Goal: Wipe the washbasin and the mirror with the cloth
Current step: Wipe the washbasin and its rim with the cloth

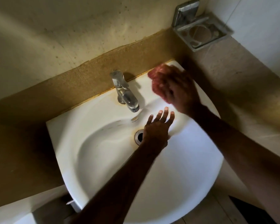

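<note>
A: Where is the cloth (155,78)?
B: On the far right rim of the washbasin (168,183), right of the tap (126,92), under the right hand (176,88), whose fingers curl over it; motion blur hides the finer grip.
A: And the left hand (157,131)?
B: Fingers straight and spread, holding nothing, over the bowl just right of the drain (139,136).

**Blur and cover at the basin**

My right hand (176,88) and the red cloth (154,80) under it are blurred. I can't tell whether my fingers curl round the cloth or lie flat on it. My left hand (157,130) covers the right side of the drain (138,136). The front rim of the washbasin (103,159) runs off the bottom edge.
</note>
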A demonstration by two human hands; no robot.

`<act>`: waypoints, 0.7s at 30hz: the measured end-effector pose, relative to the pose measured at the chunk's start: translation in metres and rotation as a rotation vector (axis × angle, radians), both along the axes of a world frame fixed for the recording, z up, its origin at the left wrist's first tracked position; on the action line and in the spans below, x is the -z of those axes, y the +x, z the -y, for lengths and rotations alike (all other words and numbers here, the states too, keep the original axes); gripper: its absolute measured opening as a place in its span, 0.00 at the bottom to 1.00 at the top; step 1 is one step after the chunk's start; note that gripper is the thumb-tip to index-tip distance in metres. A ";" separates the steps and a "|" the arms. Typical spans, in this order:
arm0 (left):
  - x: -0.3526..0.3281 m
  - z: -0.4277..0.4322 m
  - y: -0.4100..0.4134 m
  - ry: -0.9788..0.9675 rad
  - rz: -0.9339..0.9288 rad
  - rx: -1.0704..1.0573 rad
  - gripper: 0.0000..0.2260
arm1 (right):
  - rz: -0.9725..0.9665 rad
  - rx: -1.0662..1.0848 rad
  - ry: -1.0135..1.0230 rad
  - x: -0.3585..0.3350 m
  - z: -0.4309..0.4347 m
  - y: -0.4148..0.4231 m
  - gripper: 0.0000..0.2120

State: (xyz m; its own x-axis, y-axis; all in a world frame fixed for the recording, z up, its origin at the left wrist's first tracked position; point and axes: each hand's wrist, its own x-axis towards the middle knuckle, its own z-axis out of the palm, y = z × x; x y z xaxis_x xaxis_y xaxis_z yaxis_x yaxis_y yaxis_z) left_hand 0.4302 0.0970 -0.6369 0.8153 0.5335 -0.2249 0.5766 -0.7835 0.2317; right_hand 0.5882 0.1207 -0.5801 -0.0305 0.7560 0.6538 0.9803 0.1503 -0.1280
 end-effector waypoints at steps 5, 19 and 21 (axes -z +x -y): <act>0.003 0.003 0.000 0.051 0.009 0.000 0.41 | -0.160 0.565 -0.152 0.017 -0.006 0.002 0.25; -0.050 0.019 -0.074 0.043 0.377 -0.223 0.20 | -0.053 0.112 -0.117 0.021 0.007 0.005 0.20; -0.064 0.018 -0.082 0.042 0.398 -0.339 0.20 | -0.080 0.383 -0.088 0.028 0.017 0.028 0.21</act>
State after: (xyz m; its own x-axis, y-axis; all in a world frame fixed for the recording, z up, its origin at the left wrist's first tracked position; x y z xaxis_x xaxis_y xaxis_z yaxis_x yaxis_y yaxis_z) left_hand 0.3484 0.0791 -0.5729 0.6135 0.7841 0.0940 0.6732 -0.5815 0.4568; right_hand 0.6166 0.1033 -0.6077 0.3127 0.7559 0.5752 0.9497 -0.2386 -0.2028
